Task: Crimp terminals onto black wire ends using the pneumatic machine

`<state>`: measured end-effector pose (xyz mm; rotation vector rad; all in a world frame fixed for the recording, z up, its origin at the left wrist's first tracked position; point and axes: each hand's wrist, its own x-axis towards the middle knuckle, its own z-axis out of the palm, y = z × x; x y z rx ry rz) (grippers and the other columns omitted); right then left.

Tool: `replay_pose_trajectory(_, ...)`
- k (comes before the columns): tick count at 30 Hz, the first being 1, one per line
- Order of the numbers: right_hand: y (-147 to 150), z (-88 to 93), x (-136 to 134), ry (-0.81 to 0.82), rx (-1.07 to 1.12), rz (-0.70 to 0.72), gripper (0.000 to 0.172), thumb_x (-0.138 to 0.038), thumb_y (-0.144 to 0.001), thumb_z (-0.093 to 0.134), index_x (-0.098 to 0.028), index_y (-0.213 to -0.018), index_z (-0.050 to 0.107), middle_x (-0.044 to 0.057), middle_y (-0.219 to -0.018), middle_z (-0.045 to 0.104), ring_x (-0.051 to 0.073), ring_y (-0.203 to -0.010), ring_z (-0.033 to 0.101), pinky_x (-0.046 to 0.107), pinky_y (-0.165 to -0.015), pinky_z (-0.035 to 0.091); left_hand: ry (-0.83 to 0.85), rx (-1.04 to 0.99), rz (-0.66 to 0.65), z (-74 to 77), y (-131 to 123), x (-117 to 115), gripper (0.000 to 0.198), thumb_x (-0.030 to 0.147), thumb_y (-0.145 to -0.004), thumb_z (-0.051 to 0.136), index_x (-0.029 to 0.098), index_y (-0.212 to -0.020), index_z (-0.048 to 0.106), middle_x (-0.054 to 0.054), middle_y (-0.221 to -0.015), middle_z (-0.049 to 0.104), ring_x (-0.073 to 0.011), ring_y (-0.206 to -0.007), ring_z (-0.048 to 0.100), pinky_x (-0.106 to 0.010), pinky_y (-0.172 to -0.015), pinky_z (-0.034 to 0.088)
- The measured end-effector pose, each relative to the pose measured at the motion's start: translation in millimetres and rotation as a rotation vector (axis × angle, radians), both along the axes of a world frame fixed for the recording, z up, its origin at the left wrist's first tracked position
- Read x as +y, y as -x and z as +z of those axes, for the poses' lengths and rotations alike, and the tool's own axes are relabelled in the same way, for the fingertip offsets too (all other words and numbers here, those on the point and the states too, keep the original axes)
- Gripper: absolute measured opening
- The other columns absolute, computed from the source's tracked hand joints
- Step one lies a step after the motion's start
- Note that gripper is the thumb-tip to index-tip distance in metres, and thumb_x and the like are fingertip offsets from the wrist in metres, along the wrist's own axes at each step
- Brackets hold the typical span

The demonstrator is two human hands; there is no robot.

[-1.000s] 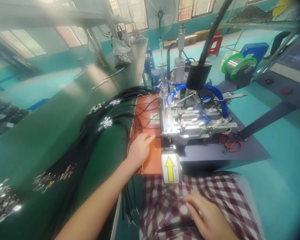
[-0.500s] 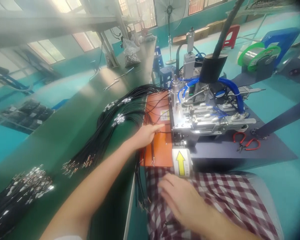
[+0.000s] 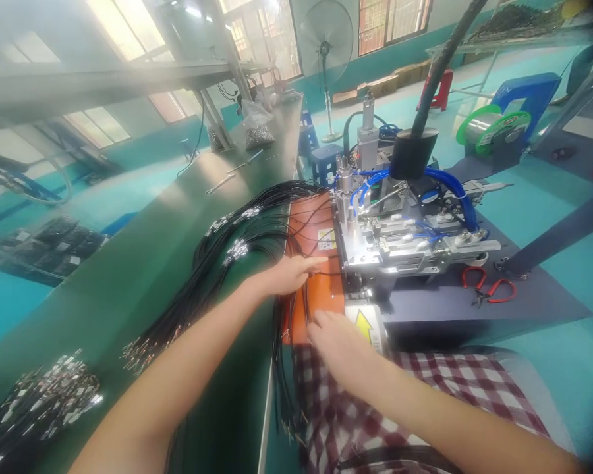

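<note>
Head view — we pinched a thin black wire (image 3: pixel 332 272) in our left hand (image 3: pixel 286 276), level with the steel machine (image 3: pixel 390 253) so it ran straight; right hand (image 3: pixel 338 342) lay open, empty.

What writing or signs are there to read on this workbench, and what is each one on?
Yellow arrow on the white box: a sign only, with no legible words.
Sticker on the orange mat: too small to read.
Label on the green spool: blurred.
No words can be read.
</note>
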<state>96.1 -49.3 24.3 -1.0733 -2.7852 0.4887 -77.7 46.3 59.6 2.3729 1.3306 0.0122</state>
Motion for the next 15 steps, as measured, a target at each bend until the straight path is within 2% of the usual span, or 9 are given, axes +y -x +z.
replay_pose_trajectory(4, -6.7, -1.9, 5.9, 0.008, 0.028, -0.07, 0.019, -0.001, -0.081, 0.05, -0.015, -0.086, 0.063, 0.008, -0.082, 0.062, 0.019, -0.075, 0.057, 0.03, -0.062, 0.034, 0.045, 0.011, -0.033, 3.5, 1.7, 6.0, 0.062, 0.007, -0.081, 0.037, 0.026, -0.139, 0.046, -0.002, -0.119, 0.069, -0.0193, -0.111, 0.062, -0.033, -0.093, 0.046)
replay_pose_trajectory(8, -5.3, -1.3, 4.4, -0.002, 0.07, -0.121, 0.017, -0.019, -0.094, 0.046, -0.016, -0.089, 0.062, 0.007, -0.084, 0.061, 0.02, -0.077, 0.058, 0.031, -0.064, 0.035, 0.038, 0.007, -0.047, 3.9, 1.3, 7.6, 0.06, 0.007, -0.081, 0.038, 0.025, -0.137, 0.049, -0.002, -0.117, 0.07, -0.019, -0.11, 0.062, -0.031, -0.093, 0.046)
replay_pose_trajectory(10, -1.5, -0.6, 2.7, -0.016, 0.075, -0.132, 0.016, -0.023, -0.093, 0.049, -0.016, -0.086, 0.061, 0.008, -0.084, 0.06, 0.021, -0.079, 0.058, 0.031, -0.065, 0.036, 0.015, 0.005, -0.044, 4.6, 0.3, 6.1, 0.058, 0.007, -0.081, 0.038, 0.026, -0.135, 0.051, -0.002, -0.114, 0.071, -0.0206, -0.106, 0.063, -0.033, -0.091, 0.047)
replay_pose_trajectory(15, 7.9, -4.2, 3.1, -0.031, 0.063, -0.146, 0.01, -0.014, -0.089, 0.052, -0.014, -0.084, 0.06, 0.01, -0.083, 0.06, 0.023, -0.079, 0.058, 0.031, -0.063, 0.036, -0.069, -0.059, -0.032, 4.6, 2.9, -0.5, 0.051, 0.009, -0.083, 0.039, 0.025, -0.128, 0.058, -0.003, -0.116, 0.07, -0.0195, -0.107, 0.061, -0.034, -0.093, 0.048)
